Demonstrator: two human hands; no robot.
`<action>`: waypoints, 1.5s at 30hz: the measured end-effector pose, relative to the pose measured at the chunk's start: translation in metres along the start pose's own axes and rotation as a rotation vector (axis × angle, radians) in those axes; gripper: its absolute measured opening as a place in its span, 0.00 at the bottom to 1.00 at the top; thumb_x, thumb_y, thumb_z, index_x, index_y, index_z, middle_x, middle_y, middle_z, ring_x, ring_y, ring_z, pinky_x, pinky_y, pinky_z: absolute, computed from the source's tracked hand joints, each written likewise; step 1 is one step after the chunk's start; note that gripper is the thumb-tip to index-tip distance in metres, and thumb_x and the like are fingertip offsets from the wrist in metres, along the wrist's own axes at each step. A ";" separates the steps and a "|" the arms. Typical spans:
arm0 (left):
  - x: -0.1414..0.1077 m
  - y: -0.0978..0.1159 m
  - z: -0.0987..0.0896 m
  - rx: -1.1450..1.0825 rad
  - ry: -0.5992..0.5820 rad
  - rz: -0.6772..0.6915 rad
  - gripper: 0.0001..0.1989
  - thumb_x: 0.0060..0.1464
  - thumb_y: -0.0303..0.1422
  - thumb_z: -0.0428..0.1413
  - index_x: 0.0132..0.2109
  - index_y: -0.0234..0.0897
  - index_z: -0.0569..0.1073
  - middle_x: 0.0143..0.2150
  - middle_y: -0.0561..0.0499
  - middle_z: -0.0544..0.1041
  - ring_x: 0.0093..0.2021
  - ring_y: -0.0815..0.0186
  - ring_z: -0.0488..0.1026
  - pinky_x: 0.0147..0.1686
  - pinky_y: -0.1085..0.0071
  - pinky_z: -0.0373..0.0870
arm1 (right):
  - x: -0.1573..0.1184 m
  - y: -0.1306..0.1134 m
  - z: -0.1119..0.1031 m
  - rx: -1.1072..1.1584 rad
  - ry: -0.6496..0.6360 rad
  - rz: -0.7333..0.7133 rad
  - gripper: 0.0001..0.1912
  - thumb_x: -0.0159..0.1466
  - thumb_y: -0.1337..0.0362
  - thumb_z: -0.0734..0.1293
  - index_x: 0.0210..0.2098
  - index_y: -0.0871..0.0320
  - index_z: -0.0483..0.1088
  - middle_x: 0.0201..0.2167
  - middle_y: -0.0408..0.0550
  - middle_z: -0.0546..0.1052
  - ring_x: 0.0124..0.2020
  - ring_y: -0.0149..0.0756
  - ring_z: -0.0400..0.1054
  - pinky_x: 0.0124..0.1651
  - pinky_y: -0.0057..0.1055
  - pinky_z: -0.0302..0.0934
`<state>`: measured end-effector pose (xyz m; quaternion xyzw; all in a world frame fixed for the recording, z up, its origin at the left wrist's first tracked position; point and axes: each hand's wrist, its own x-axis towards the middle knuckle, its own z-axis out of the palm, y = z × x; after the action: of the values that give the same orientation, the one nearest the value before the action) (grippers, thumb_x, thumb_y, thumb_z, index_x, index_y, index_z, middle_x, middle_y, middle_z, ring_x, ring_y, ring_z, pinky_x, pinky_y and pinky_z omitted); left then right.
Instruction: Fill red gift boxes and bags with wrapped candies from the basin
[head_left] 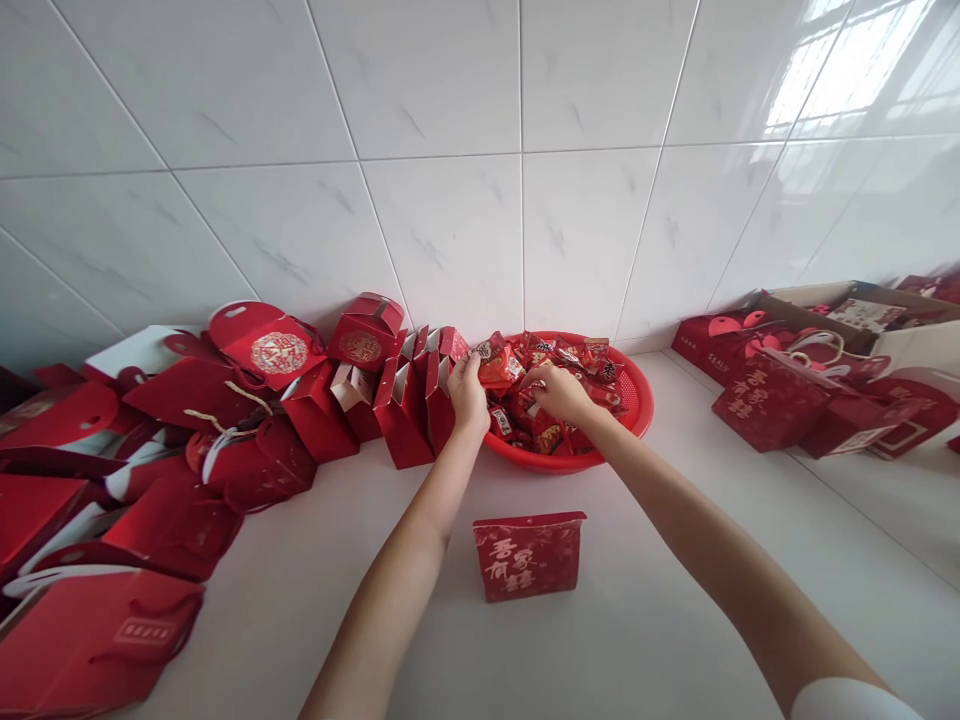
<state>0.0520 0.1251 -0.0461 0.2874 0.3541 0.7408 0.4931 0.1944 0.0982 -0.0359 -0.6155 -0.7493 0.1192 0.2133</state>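
Note:
My left hand [468, 392] is closed on a red snack packet [501, 366], held over the left side of a red plastic basket [639, 405]. Inside the basket, my right hand [559, 390] reaches among the red wrapped snack packets [546, 432]. Its fingers are bent down and pressed together at a packet; what they grip is partly hidden. In front of the basket, between my forearms, a small red gift box [528, 558] with pale lettering stands upright on the white counter [600, 640].
Red gift boxes [255, 350] crowd the left side, some with rope handles. A row of upright red boxes [405, 405] stands beside the basket. On the right are more red boxes [772, 400] and an open carton [926, 340]. A tiled wall [450, 220] rises behind.

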 end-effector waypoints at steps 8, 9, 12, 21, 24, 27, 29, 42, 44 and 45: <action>-0.001 0.005 0.003 -0.005 0.047 -0.060 0.01 0.49 0.30 0.60 0.32 0.38 0.76 0.33 0.52 0.79 0.42 0.63 0.77 0.42 0.70 0.72 | -0.006 -0.023 0.000 -0.309 -0.239 -0.095 0.23 0.66 0.63 0.65 0.60 0.54 0.70 0.50 0.55 0.80 0.48 0.49 0.75 0.44 0.35 0.65; -0.001 0.005 0.003 -0.005 0.046 -0.057 0.02 0.49 0.31 0.60 0.32 0.38 0.76 0.33 0.52 0.78 0.42 0.63 0.77 0.42 0.70 0.72 | -0.006 -0.025 0.001 -0.340 -0.257 -0.108 0.26 0.65 0.63 0.65 0.63 0.53 0.67 0.50 0.56 0.80 0.49 0.50 0.75 0.45 0.36 0.65; -0.001 0.005 0.003 0.005 0.035 -0.057 0.03 0.48 0.32 0.61 0.31 0.38 0.75 0.32 0.52 0.78 0.41 0.63 0.78 0.42 0.71 0.72 | -0.003 -0.031 0.004 -0.412 -0.308 -0.150 0.27 0.66 0.65 0.64 0.65 0.49 0.65 0.51 0.55 0.80 0.50 0.49 0.75 0.47 0.37 0.64; 0.002 0.002 0.002 -0.015 0.002 -0.031 0.05 0.46 0.33 0.62 0.31 0.37 0.76 0.32 0.52 0.78 0.37 0.64 0.77 0.41 0.69 0.72 | 0.015 -0.046 0.017 -0.463 -0.320 -0.125 0.21 0.72 0.52 0.60 0.49 0.61 0.77 0.46 0.64 0.81 0.50 0.52 0.75 0.47 0.40 0.66; 0.005 -0.001 -0.001 -0.005 -0.031 -0.010 0.08 0.45 0.35 0.64 0.31 0.36 0.76 0.32 0.51 0.78 0.38 0.62 0.77 0.43 0.67 0.72 | 0.021 -0.050 0.020 -0.444 -0.291 -0.118 0.19 0.69 0.53 0.65 0.50 0.60 0.76 0.50 0.63 0.79 0.50 0.51 0.75 0.47 0.39 0.67; 0.008 -0.004 -0.004 -0.001 -0.061 0.010 0.09 0.44 0.36 0.65 0.31 0.36 0.75 0.32 0.51 0.77 0.40 0.62 0.77 0.44 0.66 0.72 | 0.022 -0.051 0.024 -0.420 -0.260 -0.127 0.16 0.69 0.57 0.66 0.52 0.57 0.74 0.55 0.61 0.77 0.51 0.48 0.75 0.48 0.37 0.67; 0.008 -0.004 -0.005 -0.001 -0.063 0.009 0.09 0.44 0.36 0.65 0.31 0.36 0.75 0.32 0.51 0.77 0.39 0.62 0.77 0.43 0.67 0.72 | 0.022 -0.051 0.027 -0.403 -0.245 -0.131 0.16 0.69 0.58 0.65 0.53 0.57 0.74 0.56 0.61 0.76 0.51 0.49 0.75 0.47 0.37 0.67; 0.006 -0.005 -0.006 0.019 -0.099 0.034 0.09 0.44 0.36 0.63 0.29 0.36 0.74 0.28 0.55 0.74 0.32 0.68 0.73 0.37 0.71 0.70 | 0.019 -0.046 0.031 -0.165 -0.164 -0.022 0.15 0.69 0.61 0.62 0.51 0.56 0.75 0.53 0.58 0.78 0.50 0.49 0.74 0.47 0.36 0.66; 0.005 -0.005 -0.005 0.012 -0.091 0.053 0.09 0.44 0.36 0.64 0.29 0.36 0.74 0.28 0.55 0.74 0.32 0.68 0.73 0.38 0.71 0.71 | 0.020 -0.043 0.029 -0.092 -0.133 0.016 0.14 0.67 0.62 0.64 0.49 0.57 0.75 0.51 0.58 0.78 0.51 0.49 0.74 0.46 0.35 0.66; 0.004 -0.004 -0.004 0.002 -0.093 0.062 0.09 0.44 0.36 0.64 0.29 0.36 0.74 0.28 0.55 0.75 0.32 0.68 0.74 0.39 0.71 0.71 | 0.021 -0.042 0.026 -0.050 -0.116 0.034 0.13 0.65 0.64 0.65 0.48 0.57 0.76 0.50 0.57 0.79 0.50 0.48 0.74 0.46 0.34 0.65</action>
<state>0.0492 0.1291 -0.0516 0.3326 0.3227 0.7412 0.4856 0.1427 0.1121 -0.0373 -0.6253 -0.7526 0.1395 0.1519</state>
